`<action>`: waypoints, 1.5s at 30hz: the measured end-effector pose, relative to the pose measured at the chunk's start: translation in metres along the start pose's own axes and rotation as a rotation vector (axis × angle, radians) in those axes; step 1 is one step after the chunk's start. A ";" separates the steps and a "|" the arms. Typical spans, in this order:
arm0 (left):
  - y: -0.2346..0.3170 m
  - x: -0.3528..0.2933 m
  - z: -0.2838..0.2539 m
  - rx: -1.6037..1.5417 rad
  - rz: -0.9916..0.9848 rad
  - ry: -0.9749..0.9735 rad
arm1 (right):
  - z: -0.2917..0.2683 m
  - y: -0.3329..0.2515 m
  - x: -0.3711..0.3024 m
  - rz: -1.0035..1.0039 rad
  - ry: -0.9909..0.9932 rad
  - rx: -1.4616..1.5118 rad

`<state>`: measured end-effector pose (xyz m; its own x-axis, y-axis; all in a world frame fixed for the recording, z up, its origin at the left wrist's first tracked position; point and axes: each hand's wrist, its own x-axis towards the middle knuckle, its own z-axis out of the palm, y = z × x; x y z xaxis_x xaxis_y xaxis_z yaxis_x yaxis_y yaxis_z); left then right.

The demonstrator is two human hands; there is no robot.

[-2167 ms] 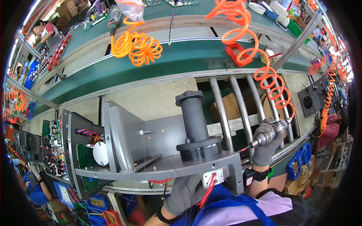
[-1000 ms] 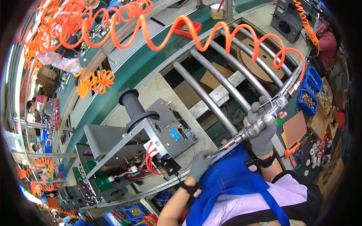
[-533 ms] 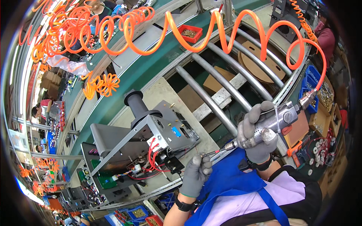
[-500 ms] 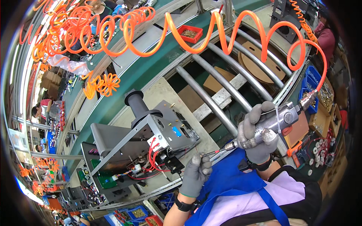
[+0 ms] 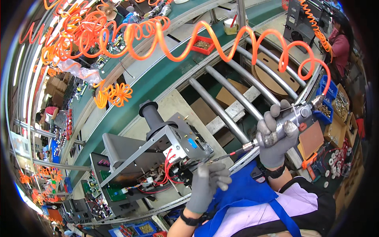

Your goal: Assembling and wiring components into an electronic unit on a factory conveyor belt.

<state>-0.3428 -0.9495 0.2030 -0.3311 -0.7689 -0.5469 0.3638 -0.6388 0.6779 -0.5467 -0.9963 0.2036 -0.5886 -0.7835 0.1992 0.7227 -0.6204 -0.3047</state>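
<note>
My right hand (image 5: 275,136), in a grey glove, wraps round a silver air screwdriver (image 5: 297,115). Its long thin bit (image 5: 225,157) points left at the side of a dark grey machine chassis (image 5: 173,140). Beside the bit's tip is my left hand (image 5: 209,183), also gloved; its fingers are stretched and apart, with nothing visible in them. On the chassis, red wires (image 5: 169,168) run to a small black part near my left fingertips. A black spool-shaped piece (image 5: 152,116) stands out from the chassis top. Whether the tip touches a screw is too small to tell.
A coiled orange air hose (image 5: 225,53) hangs across the top and joins the screwdriver. Steel rollers (image 5: 225,110) lie beyond my hands. At right are blue bins (image 5: 325,108) and white round parts (image 5: 335,164). A red screw bin (image 5: 203,45) sits farther back. Another person (image 5: 341,45) is far right.
My left fingers have come off the screwdriver's bit and spread apart. The screwdriver has shifted slightly left toward the chassis. The view has moved a little.
</note>
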 end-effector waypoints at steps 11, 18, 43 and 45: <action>0.058 -0.011 -0.089 0.701 0.783 0.565 | -0.026 0.040 0.028 0.116 0.115 0.045; 0.049 0.016 -0.097 0.936 0.743 0.412 | -0.036 0.054 0.031 0.170 0.155 -0.039; 0.065 0.031 -0.084 1.374 0.906 0.311 | -0.041 0.080 0.032 0.326 0.233 -0.031; 0.061 0.032 -0.085 1.330 0.921 0.348 | -0.043 0.082 0.033 0.341 0.231 -0.032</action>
<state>-0.2569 -1.0156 0.1850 -0.1753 -0.9381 0.2987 -0.6980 0.3324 0.6342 -0.5225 -1.0716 0.1451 -0.3861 -0.9131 -0.1312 0.8807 -0.3226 -0.3469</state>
